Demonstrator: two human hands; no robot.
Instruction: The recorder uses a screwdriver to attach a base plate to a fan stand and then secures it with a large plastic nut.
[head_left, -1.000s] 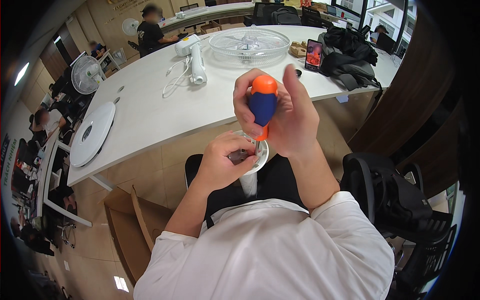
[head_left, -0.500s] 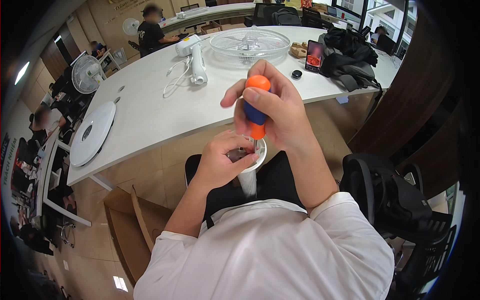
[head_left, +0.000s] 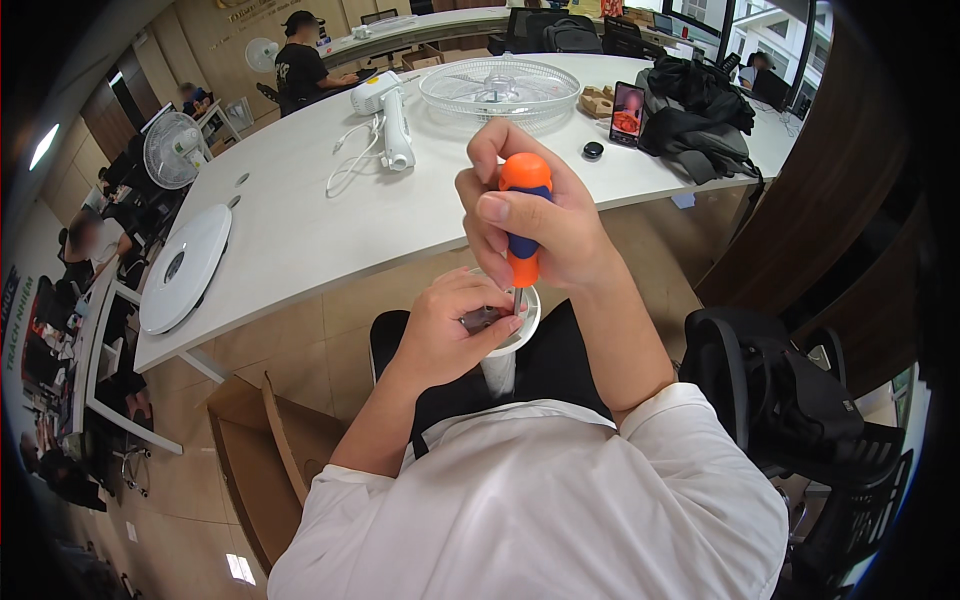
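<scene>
View: head, looking down at the person's 2 hands.
Right hand: the right hand [head_left: 562, 238] is wrapped around the screwdriver [head_left: 526, 240], its thumb laid across the handle and its other fingers curled around the far side.
Screwdriver: near upright above the lap, with a handle of 2 colours, orange at both ends and blue in the middle; its metal shaft [head_left: 518, 301] points down into the white round part [head_left: 533, 322], where the tip is hidden.
Left hand: the left hand [head_left: 448, 326] lies over the left side of that part, thumb and fingertips close together beside the shaft; whether they pinch anything, I cannot tell.
White round part: open side up at the lap, in front of the white shirt [head_left: 530, 490], with a pale stem [head_left: 499, 374] below it, between the dark-clothed legs.
Table: on the white table [head_left: 290, 225] lie a fan cage [head_left: 500, 88], a white fan body [head_left: 393, 125] with its cord, and, at the left edge, a white disc [head_left: 190, 270].
Table, right side: a phone [head_left: 627, 113] stands by a dark bag [head_left: 690, 120], with a small black round object [head_left: 593, 150] near it.
Floor: an open cardboard box [head_left: 245, 435], left of the person.
</scene>
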